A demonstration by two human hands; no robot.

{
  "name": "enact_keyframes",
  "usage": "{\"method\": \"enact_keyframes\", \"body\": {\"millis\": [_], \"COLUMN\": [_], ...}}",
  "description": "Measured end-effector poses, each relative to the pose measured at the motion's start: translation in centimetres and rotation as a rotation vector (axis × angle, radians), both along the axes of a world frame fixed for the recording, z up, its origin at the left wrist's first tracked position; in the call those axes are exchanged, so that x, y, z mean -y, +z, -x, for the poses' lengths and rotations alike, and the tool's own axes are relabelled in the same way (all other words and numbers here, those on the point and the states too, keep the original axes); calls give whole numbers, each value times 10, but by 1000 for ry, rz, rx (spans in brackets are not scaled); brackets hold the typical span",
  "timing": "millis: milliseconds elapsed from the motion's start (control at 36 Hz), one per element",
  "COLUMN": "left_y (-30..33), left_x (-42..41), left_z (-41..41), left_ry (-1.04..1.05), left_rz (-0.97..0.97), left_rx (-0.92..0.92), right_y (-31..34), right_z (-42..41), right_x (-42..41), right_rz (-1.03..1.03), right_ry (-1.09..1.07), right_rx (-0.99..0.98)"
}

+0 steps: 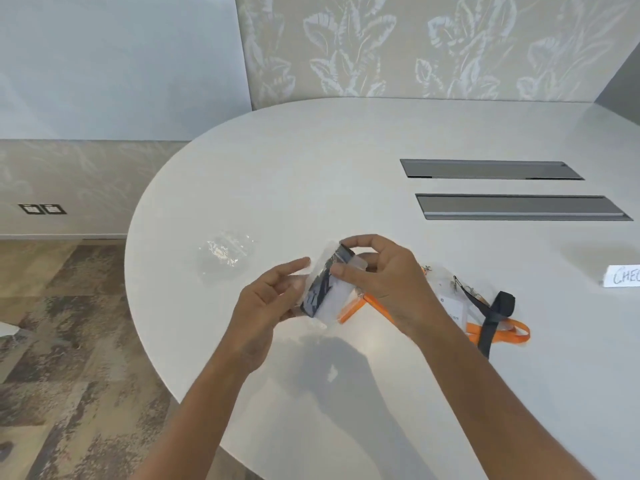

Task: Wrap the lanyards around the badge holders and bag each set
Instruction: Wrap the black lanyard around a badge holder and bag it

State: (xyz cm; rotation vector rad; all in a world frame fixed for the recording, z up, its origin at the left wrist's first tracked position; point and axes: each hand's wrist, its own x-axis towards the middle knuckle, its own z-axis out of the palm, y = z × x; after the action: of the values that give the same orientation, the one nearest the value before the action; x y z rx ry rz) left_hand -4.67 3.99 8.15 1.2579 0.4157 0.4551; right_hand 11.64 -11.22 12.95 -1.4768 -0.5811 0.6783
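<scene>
Both hands hold one badge holder (pixel 325 289) wrapped in a black lanyard, above the white table (pixel 346 161). My left hand (pixel 266 306) supports its lower left side, fingers partly spread. My right hand (pixel 377 271) pinches its upper end between thumb and fingers. A thin clear film, seemingly a bag, surrounds the set; how far it covers it I cannot tell. Under my right wrist lies an orange lanyard (pixel 498 330). Beside it sit another badge holder (pixel 450 306) and a loose black lanyard (pixel 495 313).
A pile of clear plastic bags (pixel 225 254) lies on the table left of my hands. Two grey cable hatches (pixel 491 169) (pixel 523 207) are set into the tabletop at the right rear. A white handwritten card (pixel 623 276) stands at the right edge. The table's curved edge drops to patterned floor on the left.
</scene>
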Motion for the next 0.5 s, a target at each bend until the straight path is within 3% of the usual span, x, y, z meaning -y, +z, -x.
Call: {"method": "enact_keyframes", "body": {"millis": [111,500], "left_y": [8,19], "left_x": [-3,-6], "left_z": [-7,-29], "left_ry": [35,85], "left_rz": [-50,-68], "left_rx": [1,43], "right_y": [12,17], "right_z": [-6,-23], "right_x": [-4,-10], "right_rz": [3,-33], "right_ry": [54,126], "right_rx": [153,354]}}
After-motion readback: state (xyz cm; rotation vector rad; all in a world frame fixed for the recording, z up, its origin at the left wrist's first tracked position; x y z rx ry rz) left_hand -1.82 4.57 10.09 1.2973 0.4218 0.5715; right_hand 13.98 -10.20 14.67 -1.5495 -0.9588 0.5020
